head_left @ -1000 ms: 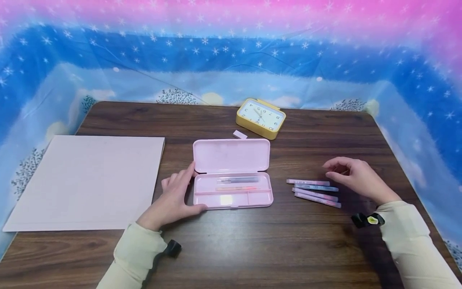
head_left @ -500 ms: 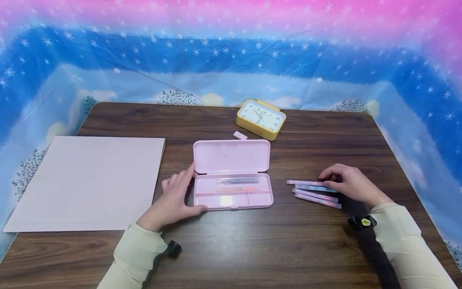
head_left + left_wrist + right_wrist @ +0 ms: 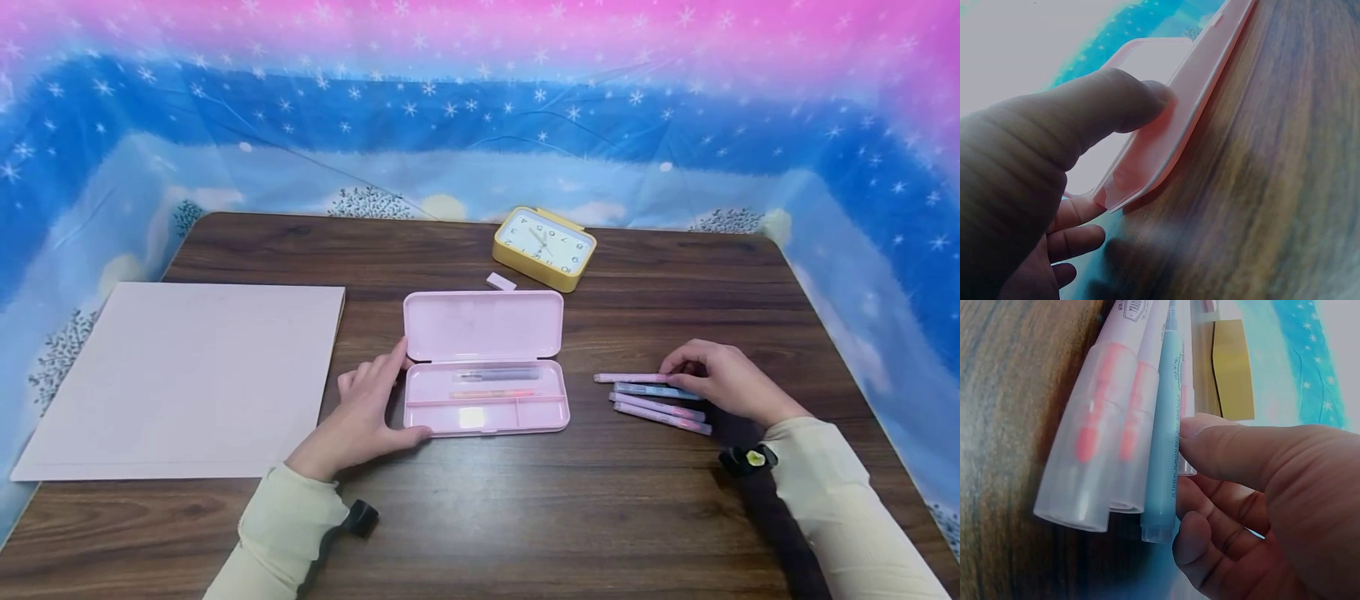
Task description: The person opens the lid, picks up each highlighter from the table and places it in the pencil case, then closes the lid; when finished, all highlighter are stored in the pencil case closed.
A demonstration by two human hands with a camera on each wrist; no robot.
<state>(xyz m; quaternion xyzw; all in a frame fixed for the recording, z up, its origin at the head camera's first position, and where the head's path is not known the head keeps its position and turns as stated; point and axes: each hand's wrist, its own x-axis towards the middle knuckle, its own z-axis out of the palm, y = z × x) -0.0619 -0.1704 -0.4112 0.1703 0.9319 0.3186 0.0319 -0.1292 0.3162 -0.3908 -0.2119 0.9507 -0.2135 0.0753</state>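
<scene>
My left hand (image 3: 358, 414) holds the left end of an open pink pencil case (image 3: 483, 325), thumb at the front corner and fingers behind it. In the left wrist view the thumb (image 3: 1122, 103) presses on the case's front wall. A dark pen (image 3: 498, 375) and an orange pen (image 3: 491, 393) lie in the case's rear compartment. To the right, my right hand (image 3: 720, 379) pinches the rearmost pink highlighter (image 3: 630, 378) by its right end. Right in front of it lie a blue highlighter (image 3: 1163, 437) and two pink highlighters (image 3: 1091, 437) with clear caps.
A yellow clock (image 3: 543, 246) lies behind the case, with a small pale eraser (image 3: 501, 282) between them. At the left is a large pale board (image 3: 187, 375). A patterned cloth (image 3: 480, 108) hangs around the brown table (image 3: 525, 517).
My right hand has come down and left onto the highlighters and now pinches the rearmost pink one, which has shifted slightly left. The left hand stays on the pencil case.
</scene>
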